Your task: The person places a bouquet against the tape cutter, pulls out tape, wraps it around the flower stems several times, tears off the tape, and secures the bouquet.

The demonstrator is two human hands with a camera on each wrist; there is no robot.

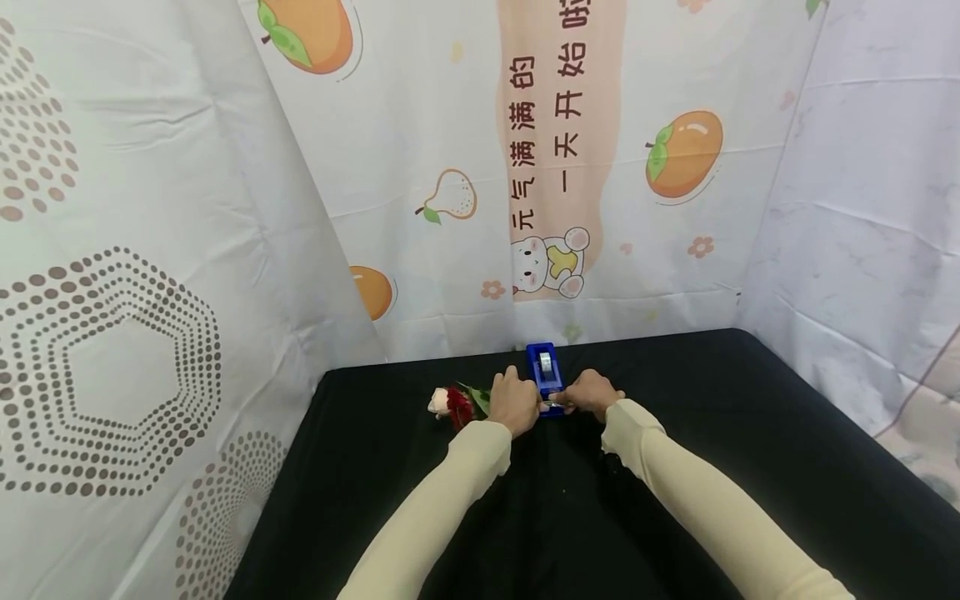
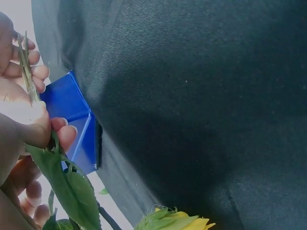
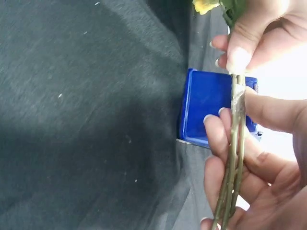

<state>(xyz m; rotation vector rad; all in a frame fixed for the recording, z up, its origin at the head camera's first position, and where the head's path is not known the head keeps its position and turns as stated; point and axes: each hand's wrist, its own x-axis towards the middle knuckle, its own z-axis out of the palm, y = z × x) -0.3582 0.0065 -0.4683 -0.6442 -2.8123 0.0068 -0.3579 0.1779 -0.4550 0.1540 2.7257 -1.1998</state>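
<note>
A bunch of flowers lies across between both hands, its stems (image 3: 231, 167) side by side. My left hand (image 1: 515, 402) pinches the stems just below the green leaves (image 2: 67, 187). My right hand (image 1: 592, 393) holds their lower part, its thumb at a shiny strip of clear tape (image 3: 237, 99) on the stems. In the head view a white rose (image 1: 438, 403) and a dark red flower (image 1: 460, 407) stick out left of my left hand. A yellow flower (image 2: 180, 221) shows in the left wrist view. Behind the stems stands a blue tape dispenser (image 1: 534, 360) with a roll (image 1: 546, 365).
Black cloth (image 1: 675, 433) covers the table. A white printed curtain (image 1: 450, 275) hangs at the back edge, and more pale cloth (image 1: 150, 333) hangs along the left and right sides.
</note>
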